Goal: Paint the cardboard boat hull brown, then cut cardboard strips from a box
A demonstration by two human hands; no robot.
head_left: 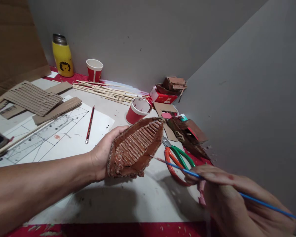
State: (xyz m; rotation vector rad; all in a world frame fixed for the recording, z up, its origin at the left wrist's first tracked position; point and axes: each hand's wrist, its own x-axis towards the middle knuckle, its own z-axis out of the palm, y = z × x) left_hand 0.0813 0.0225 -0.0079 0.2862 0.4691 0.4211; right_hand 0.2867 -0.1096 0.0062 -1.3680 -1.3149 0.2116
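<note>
Our left hand (101, 156) clasps a brown-coated cardboard boat (134, 146) beside its thumb, while our right fingers (199, 174) pinch a blue paintbrush (179, 168), bristles ahead of them at the inner wall (144, 160). Brushing appears underway, calling next for a light, steady stroke.

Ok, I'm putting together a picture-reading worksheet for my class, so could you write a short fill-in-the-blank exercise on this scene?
The paintbrush in the right hand has a ____ handle.
The ____ hand holds the brown boat-shaped piece.
The scissors have one orange handle and one ____ handle.
The bottle has a ____ body.

Missing words: blue; left; green; yellow.
</note>
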